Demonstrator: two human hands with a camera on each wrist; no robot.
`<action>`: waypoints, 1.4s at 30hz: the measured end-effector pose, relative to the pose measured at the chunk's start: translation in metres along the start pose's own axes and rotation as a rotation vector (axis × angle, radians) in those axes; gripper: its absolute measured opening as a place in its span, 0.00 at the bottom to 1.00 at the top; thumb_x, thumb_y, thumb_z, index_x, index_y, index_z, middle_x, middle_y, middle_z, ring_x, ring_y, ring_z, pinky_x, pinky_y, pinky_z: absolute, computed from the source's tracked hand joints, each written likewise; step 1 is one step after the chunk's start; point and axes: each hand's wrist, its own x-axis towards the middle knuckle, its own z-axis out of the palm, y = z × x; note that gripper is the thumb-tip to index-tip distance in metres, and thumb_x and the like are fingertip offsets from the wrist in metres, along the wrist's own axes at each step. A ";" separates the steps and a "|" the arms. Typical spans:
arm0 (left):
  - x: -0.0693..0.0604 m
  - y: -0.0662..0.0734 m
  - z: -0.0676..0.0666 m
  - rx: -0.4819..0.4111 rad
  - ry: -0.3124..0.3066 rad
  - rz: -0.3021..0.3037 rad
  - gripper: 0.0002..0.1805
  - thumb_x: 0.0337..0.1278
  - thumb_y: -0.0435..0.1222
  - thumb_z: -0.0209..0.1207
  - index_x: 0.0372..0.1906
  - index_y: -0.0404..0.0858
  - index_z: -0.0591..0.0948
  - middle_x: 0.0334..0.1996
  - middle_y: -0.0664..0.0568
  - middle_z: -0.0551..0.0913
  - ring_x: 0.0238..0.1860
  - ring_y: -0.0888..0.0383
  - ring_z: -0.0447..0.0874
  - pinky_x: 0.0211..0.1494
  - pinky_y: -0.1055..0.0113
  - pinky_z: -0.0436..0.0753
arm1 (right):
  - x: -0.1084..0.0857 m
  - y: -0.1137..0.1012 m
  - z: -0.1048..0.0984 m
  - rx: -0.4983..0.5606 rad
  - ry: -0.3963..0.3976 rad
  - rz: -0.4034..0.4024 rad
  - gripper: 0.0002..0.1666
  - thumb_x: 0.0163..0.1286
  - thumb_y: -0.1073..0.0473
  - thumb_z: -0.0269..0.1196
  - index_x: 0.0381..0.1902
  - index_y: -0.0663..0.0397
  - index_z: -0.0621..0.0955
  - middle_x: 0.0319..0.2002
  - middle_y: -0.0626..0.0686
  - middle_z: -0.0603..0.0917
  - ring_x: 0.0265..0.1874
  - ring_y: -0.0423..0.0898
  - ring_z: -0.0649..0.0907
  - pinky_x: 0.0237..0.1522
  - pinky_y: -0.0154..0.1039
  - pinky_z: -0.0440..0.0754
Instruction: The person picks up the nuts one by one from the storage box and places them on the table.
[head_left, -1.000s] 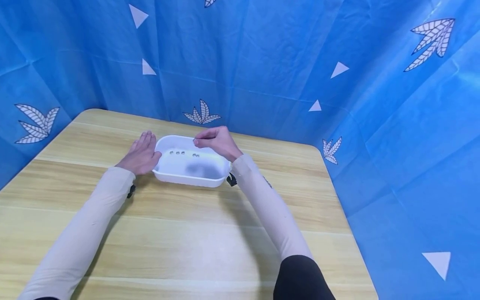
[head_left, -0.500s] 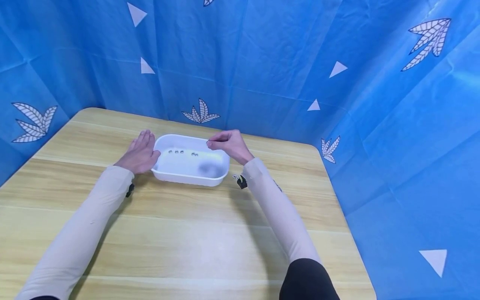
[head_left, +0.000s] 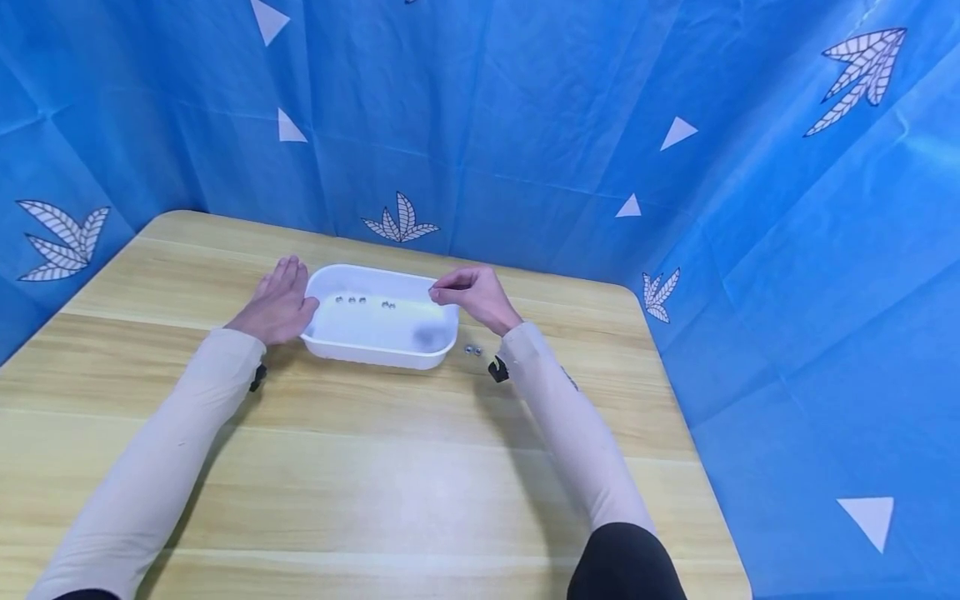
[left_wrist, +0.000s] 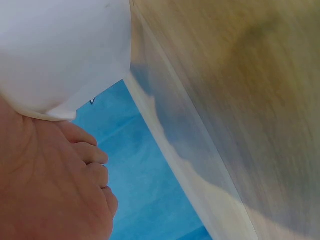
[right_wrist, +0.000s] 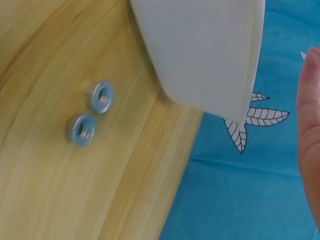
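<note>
- At the left, the left hand (head_left: 273, 304) lies with fingers straight against the left end of the white tray (head_left: 375, 332); it is wide, not curled round anything. If it presses too strongly, the tray could slide to the right.
- The tray sits in the far part of the table (head_left: 420, 467). Behind it is only a narrow strip before the far edge and the blue curtain (head_left: 510, 125), so a push to the far side would have little reserve.
- Inside the tray, five small metal pieces (head_left: 352, 300) lie in a broken row, left of the right hand. A knock on the tray could make them roll or scatter.
- The right hand (head_left: 480, 296) is at the far right rim, thumb and finger in a narrow pinch. I cannot tell if a small piece is between them; if yes, it could slip at the rim.
- Just right of the tray, two nuts (right_wrist: 95, 97) lie side by side. The black clip (head_left: 498, 369) below the right sleeve (head_left: 573, 417) is near; a low movement could sweep them.
- Farther right, and on the near side, there is wide room; the right edge is well apart from the nuts.
</note>
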 end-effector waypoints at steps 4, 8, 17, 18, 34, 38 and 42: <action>0.002 -0.001 0.001 0.001 -0.002 0.001 0.42 0.79 0.49 0.26 0.79 0.21 0.33 0.81 0.27 0.25 0.82 0.32 0.19 0.83 0.35 0.29 | -0.004 0.003 -0.005 0.002 0.008 0.007 0.12 0.61 0.60 0.76 0.43 0.56 0.91 0.40 0.52 0.93 0.40 0.45 0.91 0.52 0.38 0.88; 0.003 -0.001 0.001 0.000 -0.003 0.004 0.42 0.79 0.49 0.26 0.79 0.21 0.33 0.81 0.27 0.25 0.82 0.32 0.19 0.83 0.35 0.29 | -0.008 0.007 -0.010 0.010 0.025 0.017 0.12 0.61 0.60 0.76 0.43 0.57 0.91 0.40 0.52 0.93 0.39 0.44 0.91 0.50 0.38 0.88; 0.004 -0.002 0.002 0.005 -0.005 0.007 0.42 0.79 0.49 0.26 0.79 0.22 0.32 0.80 0.28 0.25 0.82 0.32 0.19 0.83 0.35 0.29 | -0.020 0.021 -0.022 0.001 0.069 0.023 0.13 0.61 0.61 0.76 0.43 0.59 0.90 0.40 0.55 0.93 0.38 0.43 0.91 0.50 0.39 0.89; 0.004 -0.002 0.002 0.004 -0.005 0.008 0.42 0.79 0.49 0.26 0.79 0.21 0.32 0.80 0.28 0.25 0.82 0.32 0.19 0.83 0.35 0.29 | -0.022 0.023 -0.024 0.000 0.074 0.023 0.13 0.61 0.61 0.76 0.43 0.60 0.90 0.40 0.55 0.93 0.38 0.43 0.91 0.50 0.39 0.89; 0.003 0.002 0.000 -0.003 -0.007 0.013 0.41 0.79 0.48 0.27 0.79 0.21 0.32 0.81 0.28 0.25 0.82 0.32 0.19 0.83 0.34 0.29 | -0.047 0.053 -0.047 -0.052 0.085 0.083 0.13 0.61 0.62 0.76 0.43 0.61 0.90 0.40 0.56 0.93 0.35 0.42 0.91 0.47 0.36 0.89; 0.003 0.001 0.000 0.002 -0.011 0.007 0.41 0.79 0.48 0.27 0.79 0.22 0.32 0.80 0.28 0.24 0.82 0.32 0.19 0.83 0.34 0.30 | -0.053 0.060 -0.050 -0.100 0.086 0.097 0.13 0.61 0.61 0.76 0.43 0.60 0.90 0.41 0.57 0.93 0.36 0.41 0.90 0.45 0.35 0.89; 0.002 0.001 0.000 0.003 -0.014 0.004 0.41 0.79 0.47 0.27 0.78 0.22 0.32 0.80 0.28 0.24 0.82 0.32 0.19 0.83 0.34 0.29 | -0.057 0.067 -0.054 -0.133 0.086 0.110 0.13 0.61 0.61 0.76 0.43 0.60 0.91 0.43 0.58 0.93 0.35 0.40 0.90 0.44 0.35 0.89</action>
